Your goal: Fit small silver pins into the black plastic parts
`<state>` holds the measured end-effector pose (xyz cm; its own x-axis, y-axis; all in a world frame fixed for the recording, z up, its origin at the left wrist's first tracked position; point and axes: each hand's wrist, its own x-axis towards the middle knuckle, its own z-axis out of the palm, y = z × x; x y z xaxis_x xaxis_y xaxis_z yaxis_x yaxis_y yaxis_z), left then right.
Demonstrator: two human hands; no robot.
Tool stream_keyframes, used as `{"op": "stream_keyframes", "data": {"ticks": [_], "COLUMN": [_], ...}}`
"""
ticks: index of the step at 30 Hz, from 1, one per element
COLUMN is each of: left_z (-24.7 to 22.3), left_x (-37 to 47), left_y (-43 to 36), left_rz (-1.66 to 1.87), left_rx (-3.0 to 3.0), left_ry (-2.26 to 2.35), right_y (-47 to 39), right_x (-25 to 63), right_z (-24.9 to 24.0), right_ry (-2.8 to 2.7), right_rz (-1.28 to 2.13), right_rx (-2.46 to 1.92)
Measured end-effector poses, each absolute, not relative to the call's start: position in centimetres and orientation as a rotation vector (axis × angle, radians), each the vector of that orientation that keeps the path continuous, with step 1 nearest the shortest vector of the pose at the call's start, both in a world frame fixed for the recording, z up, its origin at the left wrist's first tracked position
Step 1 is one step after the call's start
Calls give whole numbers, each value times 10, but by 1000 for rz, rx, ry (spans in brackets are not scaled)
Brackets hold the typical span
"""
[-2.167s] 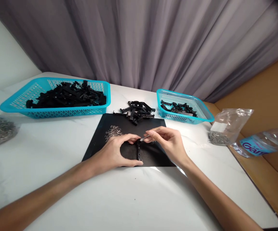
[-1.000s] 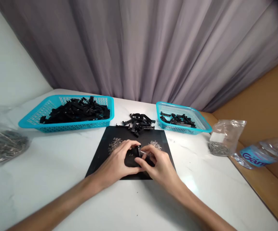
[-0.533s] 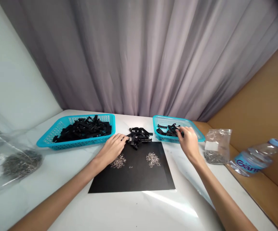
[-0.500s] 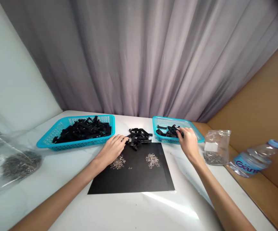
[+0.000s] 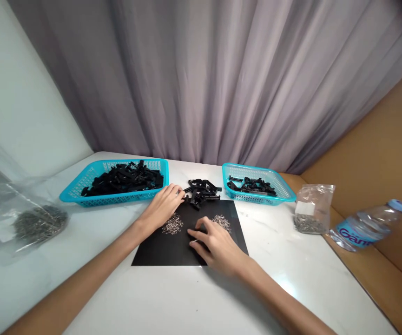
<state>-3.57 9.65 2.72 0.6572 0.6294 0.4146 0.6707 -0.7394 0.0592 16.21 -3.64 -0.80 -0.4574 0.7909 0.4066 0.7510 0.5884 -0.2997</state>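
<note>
My left hand is closed at the near edge of a pile of black plastic parts, its fingertips on a black plastic part that is mostly hidden. My right hand hovers low over the black mat, thumb and forefinger apart; nothing clearly shows between them. To its left lies a heap of small metal clips. A second heap of metal clips is partly covered by the right hand.
A blue basket heaped with black parts stands at left. A smaller blue basket with fewer parts stands at right. Clear bags of metal pieces lie at far left and right. A water bottle leans beyond.
My right hand has left the right basket and come down over the middle of the mat. My left hand stays beside the pile. The view has shifted slightly.
</note>
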Motion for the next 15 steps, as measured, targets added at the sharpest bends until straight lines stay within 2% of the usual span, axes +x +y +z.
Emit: {"op": "stream_keyframes", "data": {"ticks": [5, 8, 11, 15], "left_z": [35, 30, 24, 20], "left_x": [-37, -36, -33, -27], "left_y": [76, 62, 51, 42], "left_rz": [-827, -1284, -1685, -1737], "left_rx": [-2855, -3075, -3318, -3557], "left_ry": [-1201, -1435, -1706, -1836], "right_y": [-40, -36, -31, -29], "right_x": [157, 157, 163, 178], "right_z": [-17, -22, -21, -13], "right_ry": [-2360, -2274, -2100, -1857], "right_rz": [-54, -103, 80, 397], "right_rx": [-1249, -1269, -1292, -1248]}}
